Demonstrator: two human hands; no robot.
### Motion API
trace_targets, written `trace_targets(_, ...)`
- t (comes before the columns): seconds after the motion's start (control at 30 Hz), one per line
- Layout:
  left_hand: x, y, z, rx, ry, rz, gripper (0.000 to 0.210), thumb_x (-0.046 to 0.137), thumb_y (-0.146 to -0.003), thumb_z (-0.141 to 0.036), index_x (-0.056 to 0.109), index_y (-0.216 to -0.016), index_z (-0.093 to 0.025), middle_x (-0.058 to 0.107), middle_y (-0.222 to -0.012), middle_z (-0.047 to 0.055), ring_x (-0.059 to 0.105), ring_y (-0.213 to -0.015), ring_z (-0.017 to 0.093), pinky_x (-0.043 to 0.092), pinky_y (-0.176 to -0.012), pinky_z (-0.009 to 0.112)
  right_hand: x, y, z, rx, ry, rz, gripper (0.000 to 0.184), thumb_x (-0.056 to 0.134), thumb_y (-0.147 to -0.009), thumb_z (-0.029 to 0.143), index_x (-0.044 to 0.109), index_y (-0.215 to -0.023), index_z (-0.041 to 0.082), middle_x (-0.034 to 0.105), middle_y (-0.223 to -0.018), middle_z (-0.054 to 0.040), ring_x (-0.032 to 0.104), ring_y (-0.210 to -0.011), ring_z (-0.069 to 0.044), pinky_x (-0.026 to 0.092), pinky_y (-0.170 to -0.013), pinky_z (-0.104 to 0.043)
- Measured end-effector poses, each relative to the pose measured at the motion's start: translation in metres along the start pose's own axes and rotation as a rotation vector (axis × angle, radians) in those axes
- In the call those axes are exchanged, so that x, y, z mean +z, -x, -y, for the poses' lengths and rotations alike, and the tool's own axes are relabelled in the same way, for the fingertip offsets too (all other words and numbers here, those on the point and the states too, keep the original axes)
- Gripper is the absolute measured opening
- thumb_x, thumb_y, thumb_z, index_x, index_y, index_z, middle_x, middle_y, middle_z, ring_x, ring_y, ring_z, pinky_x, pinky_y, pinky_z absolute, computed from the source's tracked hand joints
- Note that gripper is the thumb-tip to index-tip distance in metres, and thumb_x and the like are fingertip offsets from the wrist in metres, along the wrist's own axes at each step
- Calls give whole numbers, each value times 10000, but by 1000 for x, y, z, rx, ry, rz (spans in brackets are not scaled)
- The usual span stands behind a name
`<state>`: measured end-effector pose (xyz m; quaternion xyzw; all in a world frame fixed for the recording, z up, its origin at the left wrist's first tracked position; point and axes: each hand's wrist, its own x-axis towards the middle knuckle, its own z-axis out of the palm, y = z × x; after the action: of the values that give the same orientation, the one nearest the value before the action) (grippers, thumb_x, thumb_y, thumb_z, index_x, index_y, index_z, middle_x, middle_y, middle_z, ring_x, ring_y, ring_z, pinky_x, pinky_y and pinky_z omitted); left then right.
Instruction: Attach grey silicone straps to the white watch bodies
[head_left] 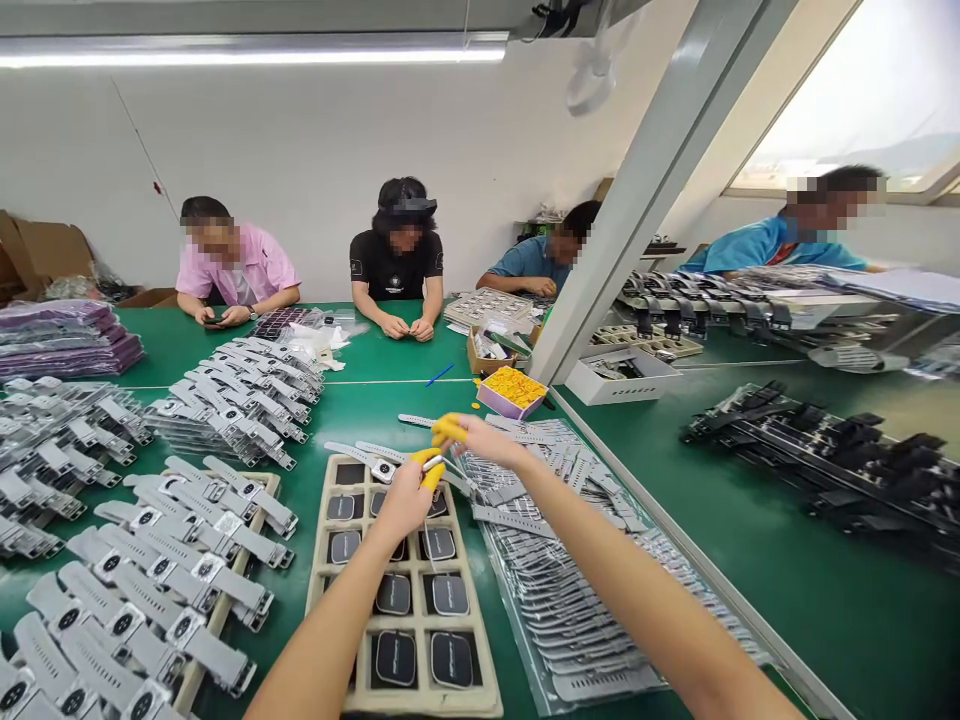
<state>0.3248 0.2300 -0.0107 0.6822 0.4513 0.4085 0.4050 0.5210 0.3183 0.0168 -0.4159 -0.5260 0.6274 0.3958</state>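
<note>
Apparently your left hand (405, 495) pinched a silver watch part (433, 462) over the tray (427, 701); your right hand (476, 436), grip unclear, curled just beyond, nearer the strap pile (551, 590).

hands (407, 496): yellow, close-fitting finger covers (431, 475) on both; left forearm (322, 635): bare; right forearm (611, 560): bare

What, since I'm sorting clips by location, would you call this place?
Probably a smartwatch assembly workshop: rows of grey-strapped square smartwatches, a beige rectangular compartmented tray of dark square watch bodies, and people at a long green worktable.
</note>
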Motion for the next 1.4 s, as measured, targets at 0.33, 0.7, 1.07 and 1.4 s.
trace_targets(0.33,-4,0,6,-48,-40,-32,357,564,-967,-206,648,-1313,-173,688,-1383,149,630,-1303,273,446,-1183,474,16,77,-58,-422,822,-130,303,471,-1040,399,706,-996,213,714,-951,-74,642,-876,-225,501,-808,-339)
trace_targets(0.7,-12,11,-30,-104,-173,168,319,659,-944,-282,680,-1250,-193,765,-1189,120,740,-1050,247,579,-958,371,-9,81,-64,-623,757,-370,268,517,-1038,379,749,-1054,246,758,-1020,-83,709,-958,-255,560,-838,-384)
trace_targets(1.07,-46,8,-78,-228,-1009,286,267,464,-890,-79,697,-892,-209,749,-870,121,719,-833,296,505,-775,343,1,89,-67,-634,682,-451,249,533,-1036,367,756,-1045,257,796,-924,-82,749,-761,-247,593,-660,-366)
trace_targets(1.4,-94,28,-85,-313,-872,239,235,496,-970,-190,677,-1109,-245,734,-913,79,696,-845,274,497,-802,319,30,108,-61,-528,646,-129,264,569,-1031,395,801,-1047,269,798,-880,-81,757,-750,-243,615,-679,-368)
